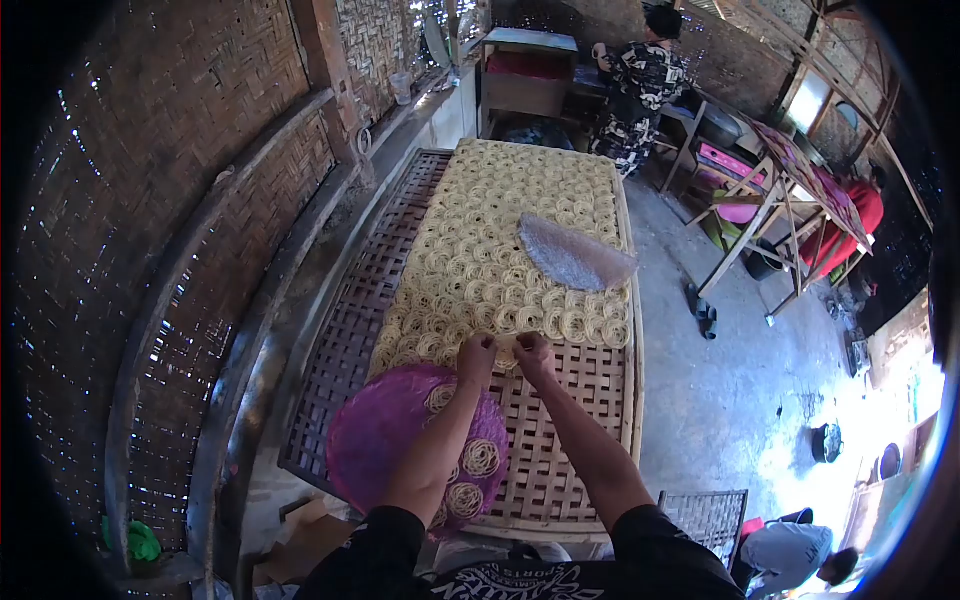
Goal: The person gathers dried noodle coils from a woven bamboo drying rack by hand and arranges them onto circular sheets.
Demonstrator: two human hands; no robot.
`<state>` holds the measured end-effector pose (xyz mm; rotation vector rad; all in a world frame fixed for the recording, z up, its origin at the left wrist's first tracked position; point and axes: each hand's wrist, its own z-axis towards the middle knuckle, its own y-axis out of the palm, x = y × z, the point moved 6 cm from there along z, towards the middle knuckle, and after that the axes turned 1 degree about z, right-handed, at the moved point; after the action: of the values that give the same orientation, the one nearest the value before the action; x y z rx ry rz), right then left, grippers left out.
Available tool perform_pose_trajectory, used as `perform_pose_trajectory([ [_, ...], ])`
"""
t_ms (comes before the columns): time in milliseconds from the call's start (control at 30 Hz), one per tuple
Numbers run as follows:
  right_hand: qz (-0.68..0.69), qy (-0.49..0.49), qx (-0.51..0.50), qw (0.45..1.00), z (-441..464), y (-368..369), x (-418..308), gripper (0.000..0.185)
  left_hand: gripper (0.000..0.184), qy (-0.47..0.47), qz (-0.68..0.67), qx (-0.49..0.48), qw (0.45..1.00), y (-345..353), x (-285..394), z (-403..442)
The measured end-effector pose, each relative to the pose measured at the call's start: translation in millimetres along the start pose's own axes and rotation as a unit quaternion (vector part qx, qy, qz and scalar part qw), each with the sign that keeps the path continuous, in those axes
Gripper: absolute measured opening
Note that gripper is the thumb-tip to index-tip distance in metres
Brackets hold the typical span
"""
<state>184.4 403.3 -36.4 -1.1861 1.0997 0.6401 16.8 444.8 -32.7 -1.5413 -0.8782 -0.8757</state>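
Note:
Both arms reach forward over a woven bamboo rack (560, 440). My left hand (477, 358) and my right hand (534, 356) are closed at either side of a pale noodle nest (506, 350), pinching its edges at the near border of the laid-out rows. Past my hands, many noodle nests (490, 240) cover the rack in close rows. Under my left forearm lies a round purple tray (375, 440), with several noodle nests (481, 457) along its right side. The forearm hides part of that tray.
A folded translucent sheet (575, 255) lies on the nests. A second dark woven rack (345, 330) sits underneath at the left, beside the woven wall (200, 150). Other people work at the back (640, 90), far right (850, 220) and lower right (790, 555). Sandals (703, 310) lie on the floor.

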Motion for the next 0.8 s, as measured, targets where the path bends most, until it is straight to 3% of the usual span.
perform_pose_trajectory([
  [100, -0.065, -0.048, 0.027, 0.996, 16, 4, 6, 0.031, 0.023, 0.075, 0.147, 0.076, 0.983, 2, 13, 7],
  [200, -0.182, -0.094, 0.033, 0.978, 19, 7, 0, 0.028, 0.024, 0.109, 0.239, 0.087, 0.961, 3, 21, 7],
  [300, -0.198, -0.074, 0.043, 0.977, 8, -2, -12, 0.028, 0.027, 0.154, 0.246, 0.117, 0.950, -11, 25, -3],
  [400, -0.146, -0.082, 0.039, 0.985, 15, -8, 4, 0.031, 0.030, 0.153, 0.177, 0.088, 0.968, -38, 31, -23],
  [500, -0.191, -0.126, 0.113, 0.967, 36, -56, -5, 0.040, 0.027, 0.174, 0.141, 0.111, 0.968, -71, 17, -59],
  [600, -0.327, -0.103, 0.314, 0.885, 93, -131, 20, 0.059, 0.020, 0.140, 0.005, 0.145, 0.979, -114, 19, -123],
  [633, -0.266, 0.005, 0.290, 0.919, 111, -165, 28, 0.061, 0.019, 0.135, 0.011, 0.158, 0.978, -126, 12, -144],
  [700, -0.339, 0.036, 0.340, 0.877, 187, -207, 115, 0.052, 0.018, 0.102, 0.032, 0.187, 0.977, -141, -6, -181],
  [733, 0.069, 0.093, 0.226, 0.967, 229, -219, 169, 0.047, 0.018, 0.075, 0.047, 0.199, 0.976, -148, -16, -199],
  [767, 0.176, 0.053, 0.195, 0.964, 279, -208, 218, 0.045, 0.018, 0.047, 0.063, 0.213, 0.974, -153, -24, -211],
  [800, 0.084, 0.056, 0.207, 0.973, 233, -218, 133, 0.036, 0.018, 0.040, 0.018, 0.219, 0.975, -154, -34, -216],
])
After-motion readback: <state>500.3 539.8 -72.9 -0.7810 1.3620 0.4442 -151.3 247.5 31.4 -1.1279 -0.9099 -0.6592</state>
